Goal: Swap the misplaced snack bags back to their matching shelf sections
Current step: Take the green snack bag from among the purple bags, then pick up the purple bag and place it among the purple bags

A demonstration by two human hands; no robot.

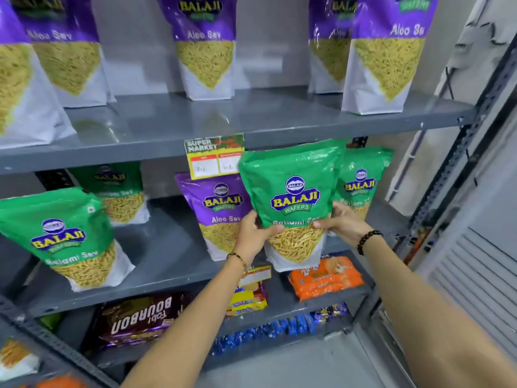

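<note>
A green Ratlami Sev bag is held upright in front of the middle shelf, gripped at its sides by my left hand and my right hand. Just left of it a purple Aloo Sev bag stands on that same middle shelf among green bags. Other green Ratlami Sev bags stand at the left front, the left back and behind the held bag on the right. The upper shelf carries several purple Aloo Sev bags.
A price tag hangs from the upper shelf's front edge. The lower shelf holds a Bourbon biscuit pack, yellow packs and orange packs. A perforated metal upright and a grey wall stand to the right.
</note>
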